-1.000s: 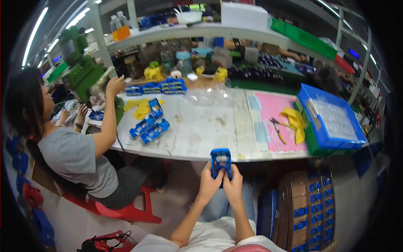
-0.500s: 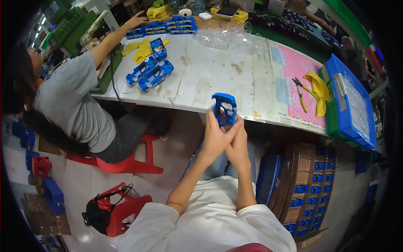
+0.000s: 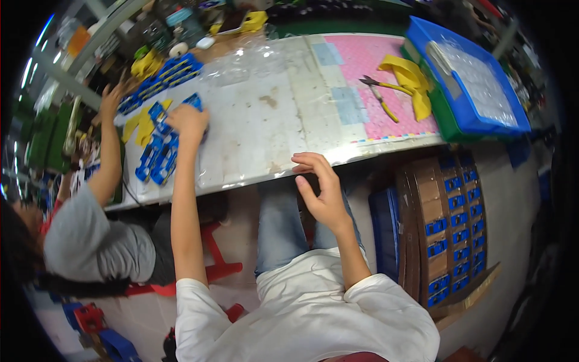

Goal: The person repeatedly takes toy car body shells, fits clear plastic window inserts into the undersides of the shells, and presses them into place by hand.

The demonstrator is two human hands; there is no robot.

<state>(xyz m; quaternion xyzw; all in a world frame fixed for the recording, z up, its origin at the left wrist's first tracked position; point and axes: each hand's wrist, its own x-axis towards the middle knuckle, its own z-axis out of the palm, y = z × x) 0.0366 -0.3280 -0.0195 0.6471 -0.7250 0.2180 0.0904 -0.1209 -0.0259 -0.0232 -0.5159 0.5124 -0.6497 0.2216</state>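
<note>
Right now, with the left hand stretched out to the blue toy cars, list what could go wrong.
1. The left hand rests on the blue toy cars bunched near the table edge; a nudge might push one off.
2. A co-worker's hand works close by the same pile, so the two could collide.
3. The pliers lie loose on the pink mat and might snag a careless reach.

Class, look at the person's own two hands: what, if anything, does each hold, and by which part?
The left hand lies on top of the blue toy cars; a grip cannot be told. The right hand holds nothing.
</note>
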